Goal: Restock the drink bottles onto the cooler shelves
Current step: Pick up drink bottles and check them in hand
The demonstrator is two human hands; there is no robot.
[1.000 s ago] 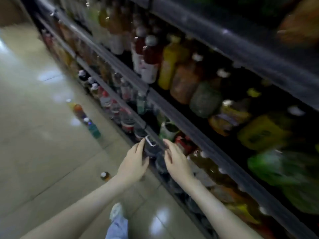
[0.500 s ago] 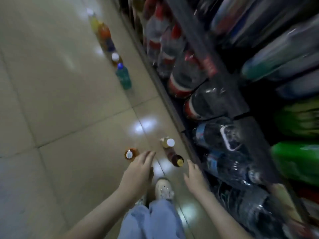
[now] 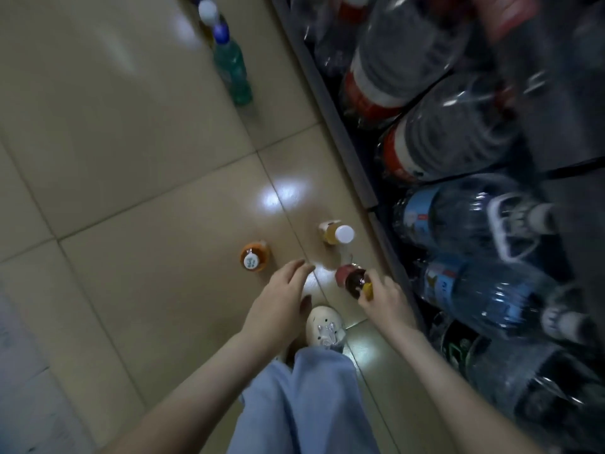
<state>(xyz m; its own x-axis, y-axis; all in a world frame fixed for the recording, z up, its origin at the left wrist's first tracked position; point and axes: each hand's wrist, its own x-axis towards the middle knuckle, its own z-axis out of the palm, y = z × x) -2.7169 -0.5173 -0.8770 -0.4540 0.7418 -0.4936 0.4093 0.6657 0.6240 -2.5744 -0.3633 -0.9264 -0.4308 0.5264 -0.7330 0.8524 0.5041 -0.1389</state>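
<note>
Brown bottle [image 3: 353, 280] | held by right hand [image 3: 384, 301] | left hand [image 3: 278, 306] just beside

Glossy tile floor [image 3: 131, 158]; clear plastic water bottles [image 3: 474, 290]; denim trouser leg [image 3: 304, 404].

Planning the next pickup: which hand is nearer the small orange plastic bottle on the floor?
Left. The left hand is just beside the orange bottle; the right hand is farther, gripping a dark brown bottle.
</note>
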